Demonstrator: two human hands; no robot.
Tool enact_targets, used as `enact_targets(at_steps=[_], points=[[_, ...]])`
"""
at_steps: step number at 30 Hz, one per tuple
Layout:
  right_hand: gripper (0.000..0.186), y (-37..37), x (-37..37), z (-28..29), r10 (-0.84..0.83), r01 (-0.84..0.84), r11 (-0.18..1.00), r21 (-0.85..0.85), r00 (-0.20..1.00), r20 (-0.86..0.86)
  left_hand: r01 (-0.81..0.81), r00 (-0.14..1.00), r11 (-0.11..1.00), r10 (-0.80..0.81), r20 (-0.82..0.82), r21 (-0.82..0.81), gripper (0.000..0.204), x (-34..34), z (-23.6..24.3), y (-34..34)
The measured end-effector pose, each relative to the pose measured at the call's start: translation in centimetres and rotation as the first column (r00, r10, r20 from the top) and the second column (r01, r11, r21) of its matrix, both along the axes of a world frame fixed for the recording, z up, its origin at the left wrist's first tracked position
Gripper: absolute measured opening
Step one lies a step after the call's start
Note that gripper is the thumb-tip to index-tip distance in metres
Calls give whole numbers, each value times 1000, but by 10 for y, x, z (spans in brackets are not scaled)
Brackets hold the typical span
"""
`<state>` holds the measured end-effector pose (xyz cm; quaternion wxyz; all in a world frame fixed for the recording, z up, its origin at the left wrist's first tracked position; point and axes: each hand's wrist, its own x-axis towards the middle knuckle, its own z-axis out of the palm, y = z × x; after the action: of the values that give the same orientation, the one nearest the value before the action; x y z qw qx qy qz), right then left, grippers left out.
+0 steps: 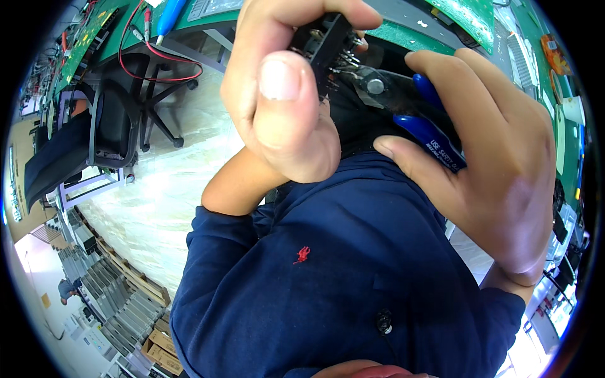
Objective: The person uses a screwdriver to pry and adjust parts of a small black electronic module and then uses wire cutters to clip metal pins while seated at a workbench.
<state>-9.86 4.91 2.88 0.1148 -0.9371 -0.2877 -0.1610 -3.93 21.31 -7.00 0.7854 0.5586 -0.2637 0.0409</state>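
Observation:
My left hand point(283, 94) is raised close to the camera and pinches a small black electronic component point(328, 41) with thin metal pins sticking out of it. My right hand point(491, 164) grips a pair of blue-handled cutters point(428, 129), whose metal jaws point(372, 82) meet the component's pins. Both hands are held in front of my dark navy shirt point(340, 271), which fills the lower middle of the view.
A green workbench point(466, 16) with circuit boards runs along the top. A black office chair point(120, 107) stands at the left, with red cable point(161, 60) hanging from the bench above it. Stacked grey units and cardboard boxes point(126, 302) sit at the lower left on the pale floor.

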Motion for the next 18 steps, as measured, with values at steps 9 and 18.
enact_targets(at_steps=[9, 18], points=[[26, 11, -6, -6, -152, 144, 987, -72, 983, -106, -12, 1000, 1000, 12, 2, 13, 46, -1, -1, -4], [25, -3, 1, -36, -88, 112, 985, 135, 981, -175, -23, 1000, 1000, 23, 8, 7, 45, 4, -2, -5]])
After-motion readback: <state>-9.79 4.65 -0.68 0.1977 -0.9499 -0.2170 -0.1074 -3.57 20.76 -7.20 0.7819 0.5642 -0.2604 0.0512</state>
